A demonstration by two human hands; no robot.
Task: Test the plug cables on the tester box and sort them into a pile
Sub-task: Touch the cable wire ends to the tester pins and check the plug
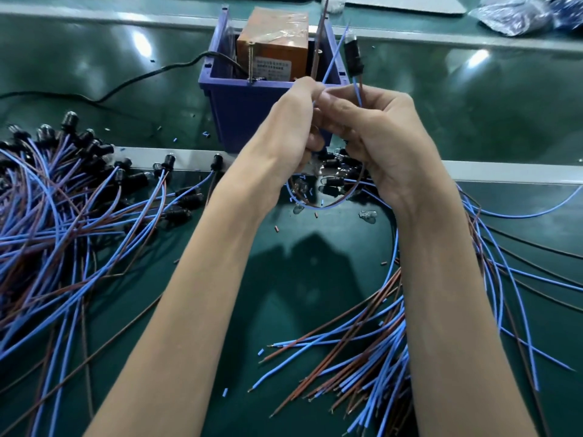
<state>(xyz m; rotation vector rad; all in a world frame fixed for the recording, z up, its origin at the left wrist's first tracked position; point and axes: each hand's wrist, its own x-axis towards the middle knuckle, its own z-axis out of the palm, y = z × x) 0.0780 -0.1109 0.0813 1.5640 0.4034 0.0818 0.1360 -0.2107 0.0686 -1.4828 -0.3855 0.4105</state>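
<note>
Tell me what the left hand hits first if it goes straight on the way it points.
Probably the blue bin, at its front rim, with the orange tester box behind. The left hand, pinching the plug cable, points up and away towards them; depth is hard to judge.

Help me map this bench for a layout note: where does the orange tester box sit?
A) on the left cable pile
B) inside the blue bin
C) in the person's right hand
B: the orange tester box stands inside the blue bin, between its side walls.
</note>
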